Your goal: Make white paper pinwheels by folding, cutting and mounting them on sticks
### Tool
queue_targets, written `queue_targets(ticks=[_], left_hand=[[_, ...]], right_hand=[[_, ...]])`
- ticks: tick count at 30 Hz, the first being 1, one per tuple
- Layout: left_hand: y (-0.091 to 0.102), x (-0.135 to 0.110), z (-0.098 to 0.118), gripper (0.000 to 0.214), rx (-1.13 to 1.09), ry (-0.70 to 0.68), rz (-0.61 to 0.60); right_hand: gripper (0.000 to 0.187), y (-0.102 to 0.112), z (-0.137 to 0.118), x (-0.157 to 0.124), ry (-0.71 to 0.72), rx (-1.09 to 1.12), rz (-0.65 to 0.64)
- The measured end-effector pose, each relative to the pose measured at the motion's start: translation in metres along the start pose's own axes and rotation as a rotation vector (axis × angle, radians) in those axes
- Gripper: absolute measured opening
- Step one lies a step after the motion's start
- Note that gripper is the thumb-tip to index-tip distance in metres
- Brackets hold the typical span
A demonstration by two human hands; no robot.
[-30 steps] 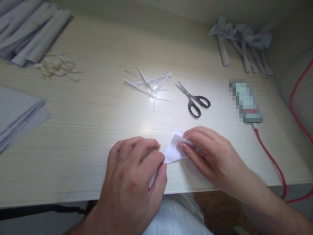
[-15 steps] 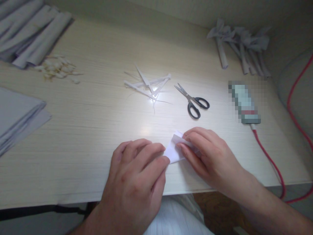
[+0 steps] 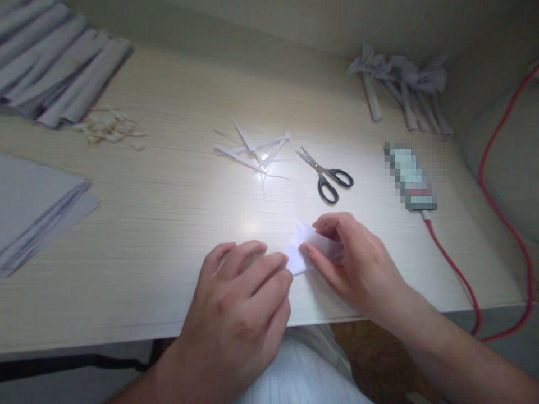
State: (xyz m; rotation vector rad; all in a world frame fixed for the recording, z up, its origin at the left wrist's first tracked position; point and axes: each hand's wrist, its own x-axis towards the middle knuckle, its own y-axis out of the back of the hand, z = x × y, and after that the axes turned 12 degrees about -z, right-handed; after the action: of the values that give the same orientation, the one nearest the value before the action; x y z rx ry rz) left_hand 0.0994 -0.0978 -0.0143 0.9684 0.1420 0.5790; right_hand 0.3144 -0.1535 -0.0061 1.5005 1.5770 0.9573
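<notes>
A small folded piece of white paper [image 3: 300, 251] lies near the front edge of the desk, between my two hands. My left hand [image 3: 242, 303] is at its left corner, fingers curved and the fingertips gripping the edge. From the right, my right hand [image 3: 357, 258] holds the paper, its thumb resting on top and the index finger bent over the far edge. Part of the paper is hidden under the right hand. Beyond it lie scissors [image 3: 322, 170] with black handles, blades slightly apart, beside a heap of thin paper strips [image 3: 252, 152].
Rolled paper tubes [image 3: 84, 78] lie at the back left, with a pile of cotton swabs [image 3: 110, 126] and a stack of paper sheets [image 3: 37, 202] nearer. Tubes with flared paper tops [image 3: 404, 84] stand back right. A blurred-out device [image 3: 410, 177] has a red cable [image 3: 448, 261].
The raised paper flap under my right hand now lies flatter, and the right index finger has lifted and arched away from the thumb. My left hand stays at the corner. The view has shifted slightly.
</notes>
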Motion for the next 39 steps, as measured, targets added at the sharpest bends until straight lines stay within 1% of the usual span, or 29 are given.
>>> queue_targets(ticks=[2, 3, 6, 7, 8, 9, 11, 13, 14, 16, 18, 20, 23, 25, 27, 29, 33, 39], left_hand=[[0.0, 0.0, 0.0, 0.017, 0.017, 0.002, -0.012], [0.0, -0.001, 0.001, 0.017, 0.024, 0.002, -0.014], [0.002, -0.002, 0.002, 0.017, 0.032, 0.004, -0.022], [0.002, -0.002, 0.002, 0.017, 0.033, 0.003, -0.027], [0.003, -0.003, 0.001, 0.017, 0.036, 0.0, -0.032], [0.004, -0.003, 0.001, 0.018, 0.038, -0.002, -0.041], [0.004, -0.003, 0.0, 0.02, 0.038, -0.011, -0.055], [0.004, -0.003, -0.002, 0.02, 0.036, -0.02, -0.06], [0.004, -0.003, -0.003, 0.02, 0.034, -0.024, -0.056], [0.003, -0.004, -0.004, 0.019, 0.032, -0.03, -0.039], [0.001, -0.004, -0.004, 0.019, 0.029, -0.033, -0.027], [0.001, -0.004, -0.005, 0.02, 0.026, -0.036, -0.023], [0.001, -0.004, -0.005, 0.022, 0.028, -0.038, -0.021], [0.002, -0.004, -0.005, 0.023, 0.029, -0.038, -0.026], [0.002, -0.004, -0.005, 0.024, 0.032, -0.039, -0.031], [0.001, -0.004, -0.006, 0.024, 0.038, -0.041, -0.031], [0.001, -0.006, -0.007, 0.024, 0.049, -0.036, -0.029], [0.0, -0.013, -0.01, 0.03, 0.093, -0.063, -0.06]], right_hand=[[0.03, 0.0, 0.001, -0.001, -0.001, -0.013, 0.037], [0.029, 0.0, 0.001, -0.002, -0.001, -0.044, 0.054], [0.015, 0.002, -0.008, -0.012, -0.031, -0.17, 0.151], [0.013, 0.001, -0.014, -0.017, -0.044, -0.195, 0.184], [0.014, 0.0, -0.02, -0.024, -0.044, -0.202, 0.187], [0.021, -0.002, -0.026, -0.03, -0.034, -0.197, 0.165], [0.034, -0.009, -0.035, -0.042, 0.004, -0.201, 0.055], [0.044, -0.015, -0.039, -0.05, -0.006, -0.239, -0.012], [0.049, -0.018, -0.039, -0.052, -0.027, -0.262, -0.014], [0.055, -0.021, -0.037, -0.054, -0.077, -0.294, 0.032], [0.054, -0.022, -0.035, -0.055, -0.091, -0.294, 0.085], [0.048, -0.022, -0.036, -0.057, -0.05, -0.269, 0.106], [0.042, -0.023, -0.039, -0.061, 0.031, -0.247, 0.063], [0.047, -0.025, -0.039, -0.064, 0.043, -0.27, -0.009], [0.056, -0.027, -0.037, -0.065, 0.029, -0.312, -0.077], [0.066, -0.029, -0.035, -0.066, 0.004, -0.344, -0.113], [0.077, -0.031, -0.033, -0.068, -0.028, -0.354, -0.131], [0.079, -0.032, -0.03, -0.07, -0.064, -0.354, -0.142]])
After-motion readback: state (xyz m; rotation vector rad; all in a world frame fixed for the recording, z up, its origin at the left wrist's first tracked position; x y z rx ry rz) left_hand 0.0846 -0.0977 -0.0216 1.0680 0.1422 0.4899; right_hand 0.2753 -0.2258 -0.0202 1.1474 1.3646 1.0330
